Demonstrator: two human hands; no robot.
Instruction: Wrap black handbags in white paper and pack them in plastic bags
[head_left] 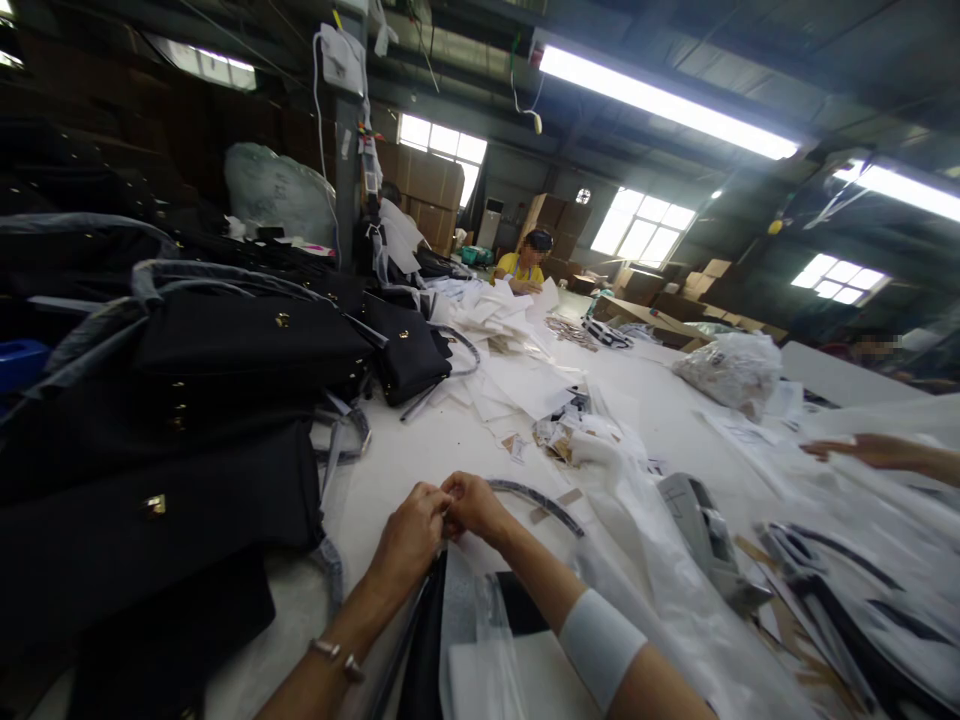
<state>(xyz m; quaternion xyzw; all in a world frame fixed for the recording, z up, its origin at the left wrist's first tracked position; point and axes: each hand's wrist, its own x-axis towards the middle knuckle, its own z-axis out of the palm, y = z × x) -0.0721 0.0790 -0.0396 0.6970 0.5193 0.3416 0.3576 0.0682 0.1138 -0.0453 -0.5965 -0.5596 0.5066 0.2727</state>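
Observation:
My left hand [411, 535] and my right hand [474, 506] meet over the near middle of the white table, fingertips pinched together. Whatever lies between the fingers is hidden. Just below them is a black handbag [426, 640], partly covered by a white sheet [469, 675] and clear plastic. A dark, plastic-wrapped handle [544, 495] curves out to the right, beyond my right hand. Both hands are closed.
Black handbags [255, 335] with gold clasps are piled on the left. White papers [510, 320] and small tags [559, 440] lie farther back. Clear plastic bags [637, 520], a grey device [701, 530] and a co-worker's hand [870, 450] are on the right. Another person [521, 270] sits far back.

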